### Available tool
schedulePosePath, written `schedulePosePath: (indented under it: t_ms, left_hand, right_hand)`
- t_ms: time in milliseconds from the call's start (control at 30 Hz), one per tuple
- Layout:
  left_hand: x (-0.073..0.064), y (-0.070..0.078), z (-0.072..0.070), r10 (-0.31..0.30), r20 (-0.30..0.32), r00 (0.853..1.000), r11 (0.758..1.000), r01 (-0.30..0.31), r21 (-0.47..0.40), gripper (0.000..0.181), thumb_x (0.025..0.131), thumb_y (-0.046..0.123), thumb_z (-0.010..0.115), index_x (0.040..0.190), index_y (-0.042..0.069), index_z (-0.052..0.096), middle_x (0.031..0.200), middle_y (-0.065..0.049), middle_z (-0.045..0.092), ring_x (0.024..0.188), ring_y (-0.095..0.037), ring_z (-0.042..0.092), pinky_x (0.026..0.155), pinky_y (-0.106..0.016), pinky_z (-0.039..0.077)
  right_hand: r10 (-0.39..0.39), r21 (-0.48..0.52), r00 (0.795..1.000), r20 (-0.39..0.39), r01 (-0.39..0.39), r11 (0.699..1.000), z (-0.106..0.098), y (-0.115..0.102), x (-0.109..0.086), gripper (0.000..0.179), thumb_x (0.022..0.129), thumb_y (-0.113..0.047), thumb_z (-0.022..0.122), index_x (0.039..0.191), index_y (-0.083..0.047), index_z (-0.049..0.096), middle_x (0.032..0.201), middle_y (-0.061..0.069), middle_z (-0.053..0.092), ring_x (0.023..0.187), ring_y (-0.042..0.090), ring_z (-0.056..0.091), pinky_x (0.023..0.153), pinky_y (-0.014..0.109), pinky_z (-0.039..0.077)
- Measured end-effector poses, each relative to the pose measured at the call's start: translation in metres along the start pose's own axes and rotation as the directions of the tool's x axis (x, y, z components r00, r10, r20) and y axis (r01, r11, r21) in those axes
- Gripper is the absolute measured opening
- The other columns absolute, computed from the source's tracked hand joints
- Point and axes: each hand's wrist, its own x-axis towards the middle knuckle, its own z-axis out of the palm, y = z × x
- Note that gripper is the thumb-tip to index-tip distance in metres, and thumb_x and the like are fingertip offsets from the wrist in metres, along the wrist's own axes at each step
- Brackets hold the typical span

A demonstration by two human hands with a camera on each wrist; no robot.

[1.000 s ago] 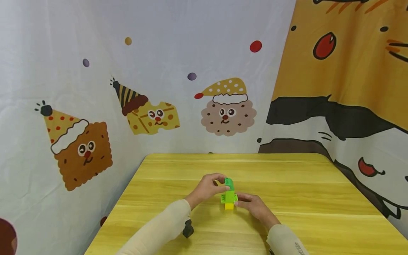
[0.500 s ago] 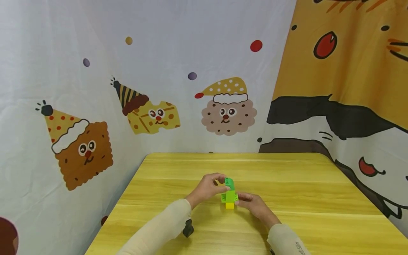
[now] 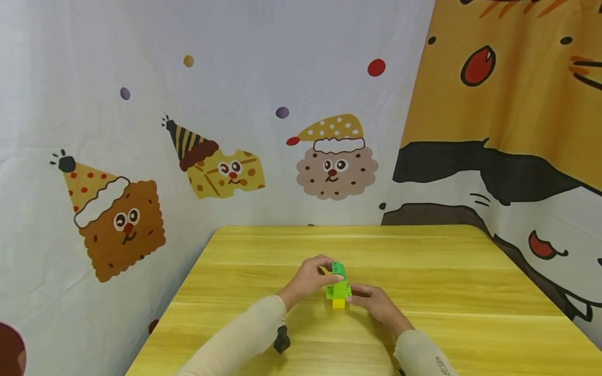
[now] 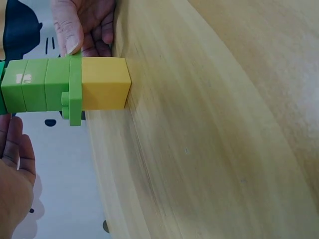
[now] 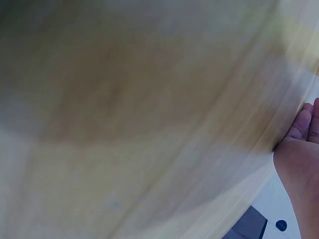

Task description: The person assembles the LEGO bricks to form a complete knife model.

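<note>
A tower of toy building bricks stands upright on the wooden table. At its base is a yellow brick, with a light green plate above that juts out at both sides. Several light green bricks follow, capped by a darker green curved brick. My left hand pinches the curved brick between thumb and fingers. Lower down, my right hand holds the plate's right end, its thumb against the edge in the left wrist view. Only part of the right hand shows in the right wrist view.
Behind the table hangs a white curtain printed with cartoon figures. A black device sits under the left sleeve at the wrist. The table's far edge lies well beyond the tower.
My left hand and forearm have shifted slightly to the right, the thumb reaching further across the curved brick. My right hand and the tower stay in place.
</note>
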Motion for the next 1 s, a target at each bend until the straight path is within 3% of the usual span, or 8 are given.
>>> schedulePosePath:
  t_ms: [133,533,767,1000]
  left_hand:
    - [0.002,-0.004,0.001,0.015,0.002,1.0,1.0,-0.015,0.024,0.021,0.089,0.036,0.076,0.107,0.024,0.073,0.099,0.009,0.062,0.096,-0.02,0.057,0.081,-0.03,0.049]
    - [0.006,0.006,-0.004,0.02,0.044,0.999,0.988,-0.026,0.149,0.018,0.089,0.038,0.076,0.103,0.026,0.074,0.096,0.012,0.062,0.093,-0.015,0.056,0.078,-0.028,0.049]
    - [0.011,0.009,-0.007,0.007,0.072,0.997,0.987,-0.018,0.162,0.021,0.088,0.037,0.077,0.104,0.024,0.075,0.094,0.012,0.062,0.088,-0.017,0.057,0.071,-0.027,0.05]
    - [0.008,0.004,-0.005,0.004,0.05,0.999,0.988,-0.012,0.155,0.02,0.088,0.037,0.077,0.103,0.024,0.075,0.095,0.011,0.062,0.09,-0.016,0.056,0.074,-0.028,0.049]
  right_hand:
    - [0.002,-0.003,1.0,-0.003,-0.002,1.0,0.0,0.002,0.0,0.051,0.091,-0.033,0.074,0.131,-0.003,0.064,0.131,0.015,0.062,0.125,0.038,0.053,0.102,0.059,0.039]
    - [0.017,-0.003,1.0,-0.02,-0.017,1.0,0.001,0.005,0.003,0.053,0.089,-0.034,0.075,0.131,-0.003,0.064,0.13,0.014,0.063,0.123,0.036,0.054,0.102,0.057,0.04]
    - [0.009,0.002,1.0,-0.005,-0.009,1.0,0.0,0.004,0.002,0.055,0.09,-0.035,0.074,0.132,-0.002,0.062,0.131,0.014,0.062,0.123,0.036,0.054,0.102,0.058,0.039]
    - [0.014,-0.007,1.0,-0.005,-0.014,1.0,0.0,0.003,0.001,0.055,0.09,-0.036,0.074,0.132,-0.003,0.062,0.133,0.014,0.061,0.125,0.038,0.052,0.102,0.059,0.038]
